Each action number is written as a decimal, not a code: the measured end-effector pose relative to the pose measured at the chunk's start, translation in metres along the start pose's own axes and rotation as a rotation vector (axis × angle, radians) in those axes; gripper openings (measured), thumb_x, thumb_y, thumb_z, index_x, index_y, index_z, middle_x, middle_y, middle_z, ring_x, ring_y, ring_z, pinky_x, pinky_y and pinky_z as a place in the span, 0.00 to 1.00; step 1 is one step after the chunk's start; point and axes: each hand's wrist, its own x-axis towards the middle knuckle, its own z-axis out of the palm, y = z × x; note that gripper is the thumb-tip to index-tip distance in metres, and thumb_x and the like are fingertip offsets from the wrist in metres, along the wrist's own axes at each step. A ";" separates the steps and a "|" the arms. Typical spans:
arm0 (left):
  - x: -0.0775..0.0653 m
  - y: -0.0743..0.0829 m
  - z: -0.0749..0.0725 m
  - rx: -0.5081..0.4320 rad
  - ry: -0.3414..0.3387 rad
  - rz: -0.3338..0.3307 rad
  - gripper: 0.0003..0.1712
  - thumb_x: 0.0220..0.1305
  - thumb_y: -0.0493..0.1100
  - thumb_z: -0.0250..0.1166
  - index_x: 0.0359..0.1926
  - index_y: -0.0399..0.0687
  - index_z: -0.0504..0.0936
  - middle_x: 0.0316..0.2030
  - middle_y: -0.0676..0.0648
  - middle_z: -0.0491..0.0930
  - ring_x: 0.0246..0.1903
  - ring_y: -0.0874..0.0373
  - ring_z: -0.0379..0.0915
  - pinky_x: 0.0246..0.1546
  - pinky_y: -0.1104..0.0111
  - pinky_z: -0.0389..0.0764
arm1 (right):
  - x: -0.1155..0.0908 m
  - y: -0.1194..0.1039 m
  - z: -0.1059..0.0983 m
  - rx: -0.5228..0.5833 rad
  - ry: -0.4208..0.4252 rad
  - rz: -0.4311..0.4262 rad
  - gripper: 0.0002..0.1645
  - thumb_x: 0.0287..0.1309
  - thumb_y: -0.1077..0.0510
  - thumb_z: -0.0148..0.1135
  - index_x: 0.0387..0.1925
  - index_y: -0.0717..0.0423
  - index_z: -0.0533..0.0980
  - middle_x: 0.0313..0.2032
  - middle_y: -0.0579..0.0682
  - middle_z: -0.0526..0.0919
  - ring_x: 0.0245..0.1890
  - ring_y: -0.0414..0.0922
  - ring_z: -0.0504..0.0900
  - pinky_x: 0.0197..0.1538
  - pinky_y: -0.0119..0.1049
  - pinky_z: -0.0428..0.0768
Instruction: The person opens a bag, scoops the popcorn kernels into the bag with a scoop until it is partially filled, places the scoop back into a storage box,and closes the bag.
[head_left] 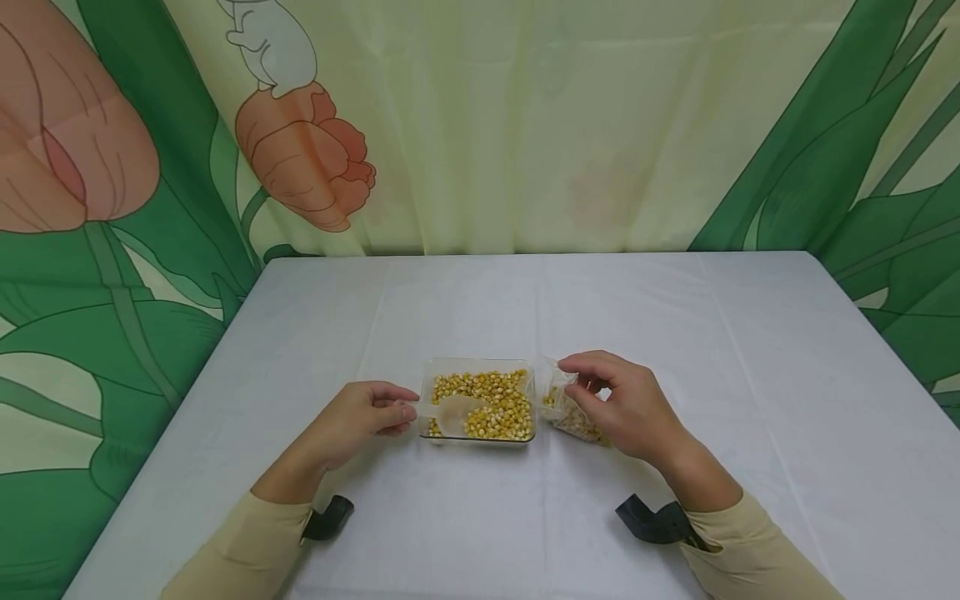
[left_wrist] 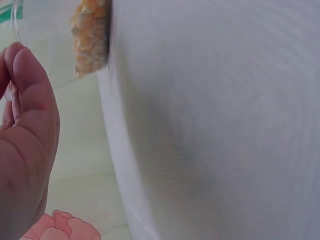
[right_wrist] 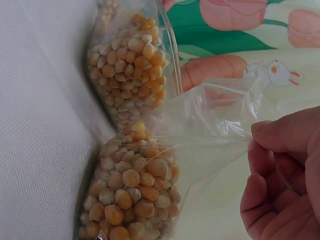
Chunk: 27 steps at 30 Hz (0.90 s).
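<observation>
A clear rectangular container (head_left: pixel 480 362) filled with yellow corn kernels (head_left: pixel 502 417) stands on the table in the head view. My left hand (head_left: pixel 371 417) is at its left side, thumb and fingers pinching the handle of a pale scoop (head_left: pixel 453 415) whose bowl lies over the kernels. Right beside the container, a clear plastic bag (right_wrist: pixel 135 195) holds more kernels and rests on the cloth. My right hand (head_left: pixel 626 400) pinches the bag's upper edge between thumb and forefinger, drawing the film upward in the right wrist view.
A white cloth (head_left: pixel 540 517) covers the table. Behind it hangs a curtain (head_left: pixel 525 125) printed with flowers, leaves and a rabbit. Black wrist mounts (head_left: pixel 652 521) sit below both hands near the sleeves.
</observation>
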 end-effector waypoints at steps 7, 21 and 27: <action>0.004 -0.005 -0.004 -0.111 -0.053 0.010 0.20 0.68 0.33 0.65 0.55 0.21 0.76 0.36 0.43 0.83 0.35 0.59 0.79 0.41 0.69 0.83 | 0.000 0.001 0.000 -0.011 0.007 -0.011 0.19 0.50 0.76 0.69 0.45 0.61 0.84 0.36 0.45 0.85 0.31 0.37 0.77 0.33 0.36 0.80; 0.006 -0.007 -0.007 -0.214 -0.053 -0.008 0.17 0.71 0.31 0.59 0.55 0.21 0.73 0.34 0.45 0.80 0.34 0.60 0.76 0.38 0.71 0.81 | -0.001 0.002 0.000 -0.024 0.013 -0.015 0.19 0.50 0.76 0.70 0.45 0.61 0.84 0.36 0.50 0.85 0.31 0.36 0.78 0.32 0.40 0.81; 0.006 -0.009 -0.009 -0.245 -0.070 -0.017 0.18 0.72 0.31 0.59 0.56 0.21 0.72 0.35 0.45 0.80 0.35 0.60 0.76 0.39 0.71 0.81 | -0.001 0.002 0.000 -0.024 0.009 -0.011 0.18 0.50 0.75 0.70 0.45 0.61 0.84 0.36 0.50 0.85 0.31 0.37 0.78 0.33 0.40 0.81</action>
